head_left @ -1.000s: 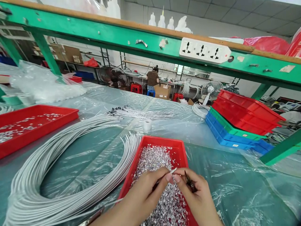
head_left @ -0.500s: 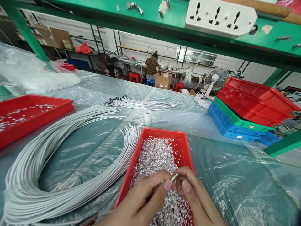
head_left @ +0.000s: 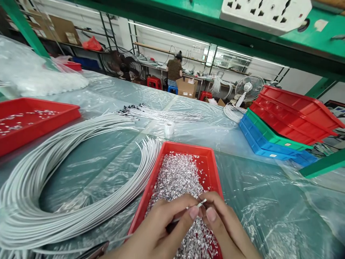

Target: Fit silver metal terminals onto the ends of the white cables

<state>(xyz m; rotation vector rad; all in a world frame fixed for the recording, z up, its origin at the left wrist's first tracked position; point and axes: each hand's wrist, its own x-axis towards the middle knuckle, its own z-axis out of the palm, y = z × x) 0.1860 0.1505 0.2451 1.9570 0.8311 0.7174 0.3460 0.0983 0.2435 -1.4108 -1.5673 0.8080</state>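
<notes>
Over the red tray (head_left: 217, 163) full of small shiny metal pieces (head_left: 176, 174), my two hands meet fingertip to fingertip. Between thumb and forefinger, my left hand (head_left: 172, 223) pinches a thin white cable (head_left: 201, 204) close to its tip. The cable's tail runs back under that hand toward the lower left. My right hand (head_left: 225, 223) is closed at the cable tip, thumb and fingers drawn together; whatever they grip is hidden. To the left lies a large curved bundle of white cables (head_left: 24, 201), its near ends beside the tray.
A second red tray (head_left: 40, 133) with scattered small pieces sits at far left. Stacked red, green and blue trays (head_left: 291, 115) stand at right. A white tape roll (head_left: 169, 128) and black-tipped cables (head_left: 161, 114) lie beyond. Overhead runs a green shelf with a power strip (head_left: 265, 14).
The camera view has tilted a little, so the table appears slightly higher. Both hands keep their pinch at almost the same spot; the cable tip sits slightly farther right.
</notes>
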